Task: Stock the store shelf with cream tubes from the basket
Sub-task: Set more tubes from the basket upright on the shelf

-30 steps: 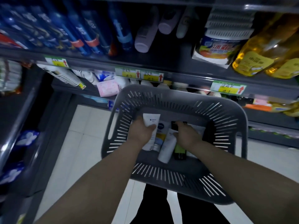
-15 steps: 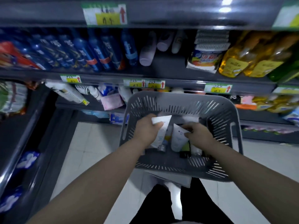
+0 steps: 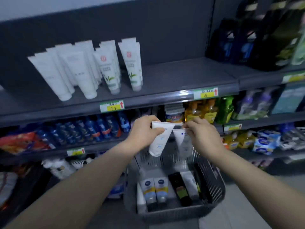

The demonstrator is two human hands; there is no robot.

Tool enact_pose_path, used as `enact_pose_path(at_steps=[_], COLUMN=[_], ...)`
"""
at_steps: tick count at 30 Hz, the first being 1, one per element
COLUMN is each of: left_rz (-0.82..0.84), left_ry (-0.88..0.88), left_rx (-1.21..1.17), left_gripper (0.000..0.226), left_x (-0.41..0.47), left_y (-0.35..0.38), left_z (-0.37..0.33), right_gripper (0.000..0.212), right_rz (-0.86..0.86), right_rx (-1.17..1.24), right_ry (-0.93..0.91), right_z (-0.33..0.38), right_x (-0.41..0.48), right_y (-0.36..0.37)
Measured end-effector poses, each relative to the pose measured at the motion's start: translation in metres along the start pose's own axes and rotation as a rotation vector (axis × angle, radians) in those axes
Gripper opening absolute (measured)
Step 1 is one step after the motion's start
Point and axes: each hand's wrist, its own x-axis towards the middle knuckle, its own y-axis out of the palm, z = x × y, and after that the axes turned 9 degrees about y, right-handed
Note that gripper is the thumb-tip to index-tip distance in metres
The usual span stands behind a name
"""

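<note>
My left hand [image 3: 143,131] grips a white cream tube [image 3: 159,141] by its flat end, cap hanging down. My right hand [image 3: 202,134] pinches a second white cream tube [image 3: 183,142] the same way, just right of the first. Both tubes hang above the grey slotted basket [image 3: 212,184], which still holds several tubes lying side by side, among them two with blue logos and yellow bands [image 3: 155,189] and a black one [image 3: 179,187]. Higher up, the grey top shelf [image 3: 178,80] carries a group of standing white tubes [image 3: 85,70] at its left; its right half is bare.
Below the top shelf sit blue bottles [image 3: 92,128], yellow liquid bottles [image 3: 200,111] and a green bottle [image 3: 225,109]. Dark refill pouches [image 3: 247,38] stand at the upper right. Price tags [image 3: 112,106] line the shelf edges. Packaged goods fill the lower shelves left and right.
Both hands have lifted out of the basket, each carrying a white tube up in front of the shelves. My view has tilted upward, revealing the top shelf with the standing tubes.
</note>
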Motion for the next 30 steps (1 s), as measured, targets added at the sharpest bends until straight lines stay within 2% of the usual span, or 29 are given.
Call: enact_pose_path(at_steps=[6, 10, 21, 30], left_rz=[-0.215, -0.304, -0.321, -0.277], left_ry=[0.174, 0.196, 0.069, -0.042], left_rx=[0.033, 0.074, 0.192, 0.259], left_gripper=[0.015, 0.013, 0.033, 0.034], left_x=[0.056, 0.101, 0.217, 0.291], left_y=[-0.066, -0.092, -0.110, -0.094], left_z=[-0.064, -0.090, -0.104, -0.081], right_gripper=[0.021, 0.029, 0.032, 0.030], right_rz=[-0.193, -0.235, -0.290, -0.201], right_rx=[-0.042, -0.040, 0.009, 0.130], right_ry=[0.012, 0.003, -0.002, -0.006], right_z=[0.023, 0.034, 0.030, 0.021], right_x=[0.046, 0.080, 0.173, 0.237], right_y=[-0.074, -0.111, -0.142, -0.123])
